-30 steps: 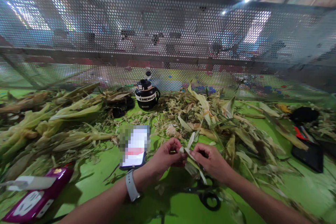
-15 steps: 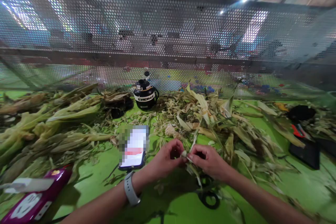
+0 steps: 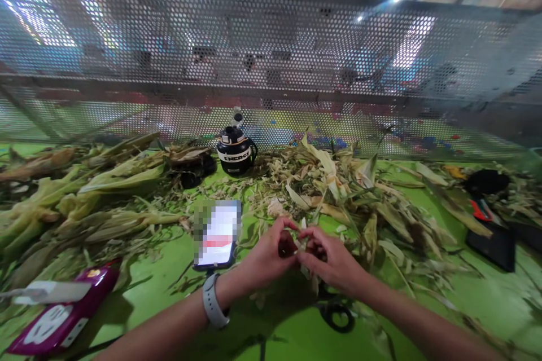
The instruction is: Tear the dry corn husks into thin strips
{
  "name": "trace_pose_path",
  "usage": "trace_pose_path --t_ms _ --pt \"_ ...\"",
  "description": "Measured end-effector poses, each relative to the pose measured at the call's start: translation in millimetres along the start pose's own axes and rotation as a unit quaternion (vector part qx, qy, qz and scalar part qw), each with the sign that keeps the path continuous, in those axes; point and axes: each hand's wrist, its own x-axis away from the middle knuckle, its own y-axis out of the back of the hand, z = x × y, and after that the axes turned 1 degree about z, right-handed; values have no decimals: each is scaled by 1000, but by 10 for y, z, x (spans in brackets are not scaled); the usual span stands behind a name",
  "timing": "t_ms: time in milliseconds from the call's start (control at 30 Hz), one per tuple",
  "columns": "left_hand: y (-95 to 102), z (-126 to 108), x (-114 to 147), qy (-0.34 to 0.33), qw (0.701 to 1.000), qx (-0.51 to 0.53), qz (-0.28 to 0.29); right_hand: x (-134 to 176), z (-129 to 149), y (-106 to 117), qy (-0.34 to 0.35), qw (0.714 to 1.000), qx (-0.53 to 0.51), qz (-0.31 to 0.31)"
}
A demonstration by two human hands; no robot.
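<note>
My left hand (image 3: 275,248) and my right hand (image 3: 328,254) meet at the middle of the green table. Both are closed, thumb and fingertips pinched together on a strip of corn husk (image 3: 304,240), which is mostly hidden by the fingers. A pale end of it sticks up between the fingertips, and loose shreds hang below. Just under my right hand lies a pair of scissors (image 3: 337,317) with black handles, its blades hidden. Beyond the hands spreads a heap of husk scraps (image 3: 322,180). To the left of my left hand, a lit phone (image 3: 220,234) rests on the table.
Long corn husks (image 3: 84,192) cover the left side. A black jug marked ENERGY (image 3: 235,152) stands at the back before a perforated metal screen (image 3: 271,67). A purple case (image 3: 68,310) lies front left. At right are a black device (image 3: 493,248) and a red-and-grey cutter (image 3: 483,211).
My right hand has shifted slightly left, bringing its fingertips against those of my left hand. The long husk strip that rose between them now shows only a short end.
</note>
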Motion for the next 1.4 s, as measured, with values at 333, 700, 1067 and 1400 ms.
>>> trace_pose_path --t_ms 333,700,1067,1400 --pt "-28 -61 6 6 1000 -26 -7 68 162 1 101 950 242 -167" --pt "-42 -56 33 -9 996 -82 -37 31 126 -22 -1 993 110 -49" --pt "-11 -52 7 17 996 15 89 67 212 32 81 980 109 -148" --pt "-93 -264 140 58 962 55 261 -69 135 109 53 979 -80 -179"
